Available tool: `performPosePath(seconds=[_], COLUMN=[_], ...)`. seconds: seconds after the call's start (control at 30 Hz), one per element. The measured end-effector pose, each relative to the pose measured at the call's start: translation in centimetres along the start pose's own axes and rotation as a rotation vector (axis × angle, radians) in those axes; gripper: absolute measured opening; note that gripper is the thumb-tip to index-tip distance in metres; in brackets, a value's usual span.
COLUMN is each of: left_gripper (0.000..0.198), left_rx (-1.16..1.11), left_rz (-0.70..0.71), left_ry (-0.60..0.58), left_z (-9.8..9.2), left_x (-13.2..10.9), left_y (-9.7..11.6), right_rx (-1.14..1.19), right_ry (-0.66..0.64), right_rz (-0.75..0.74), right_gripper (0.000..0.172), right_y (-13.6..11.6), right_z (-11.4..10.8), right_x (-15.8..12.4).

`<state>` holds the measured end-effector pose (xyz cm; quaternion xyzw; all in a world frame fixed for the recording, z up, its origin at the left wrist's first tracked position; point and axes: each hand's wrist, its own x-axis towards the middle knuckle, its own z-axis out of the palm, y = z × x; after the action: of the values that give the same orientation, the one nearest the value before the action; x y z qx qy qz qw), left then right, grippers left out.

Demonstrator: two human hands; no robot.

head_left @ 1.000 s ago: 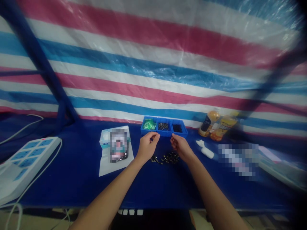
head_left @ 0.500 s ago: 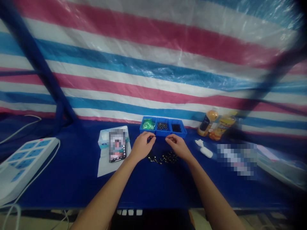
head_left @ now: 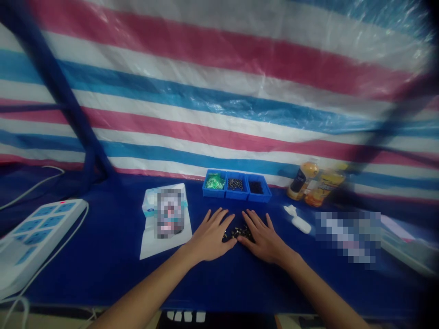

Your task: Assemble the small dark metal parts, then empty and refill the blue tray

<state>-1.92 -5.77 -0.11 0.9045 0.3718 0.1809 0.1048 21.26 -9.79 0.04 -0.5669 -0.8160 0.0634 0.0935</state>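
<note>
On the blue table lies a heap of small dark and brassy metal parts (head_left: 243, 232), too small to name. My left hand (head_left: 213, 235) rests palm down at the left side of the heap, fingers spread. At its right side my right hand (head_left: 263, 237) lies the same way, fingers apart. The two thumbs nearly meet at the near edge of the heap, and both hands cover part of it. Beyond the fingertips stand joined blue bins: one with green packets (head_left: 215, 182), one with small metallic pieces (head_left: 235, 184), one with black pieces (head_left: 255, 187).
A phone (head_left: 169, 214) leans on a tissue pack (head_left: 149, 203) at the left. A white power strip (head_left: 44, 237) sits at the far left. Two drink bottles (head_left: 302, 180), a white earbud-like case (head_left: 301, 225) and a clear plastic bag (head_left: 404, 246) are at the right.
Both hands have come back from in front of the bins, opened from curled fingers to flat, and closed in around the heap. The heap looks more gathered together.
</note>
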Motion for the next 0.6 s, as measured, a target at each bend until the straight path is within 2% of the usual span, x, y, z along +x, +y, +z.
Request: performPosePath(seconds=[0.13,0.33,0.43,0.6], left_gripper=[0.059,0.060,0.058,0.057], left_rx=[0.021,0.023,-0.006,-0.153], left_rz=[-0.006,0.043,0.040,-0.009], left_ry=[0.008,-0.012,-0.020,0.023], left_z=[0.5,1.9,2.0,1.1], left_x=[1.9,4.5,4.8,4.3], left_y=[-0.1,-1.2,-1.4,-1.0], right_rx=[0.024,0.034,0.087,0.344], right_ry=[-0.002,0.001,0.027,0.082], right_rz=[-0.008,0.077,0.102,0.073], right_gripper=[0.067,0.062,0.061,0.059], right_y=[-0.5,-1.6,-2.1,-1.4], right_z=[0.1,1.4,1.7,1.0], right_x=[2.3,5.3,5.9,5.7])
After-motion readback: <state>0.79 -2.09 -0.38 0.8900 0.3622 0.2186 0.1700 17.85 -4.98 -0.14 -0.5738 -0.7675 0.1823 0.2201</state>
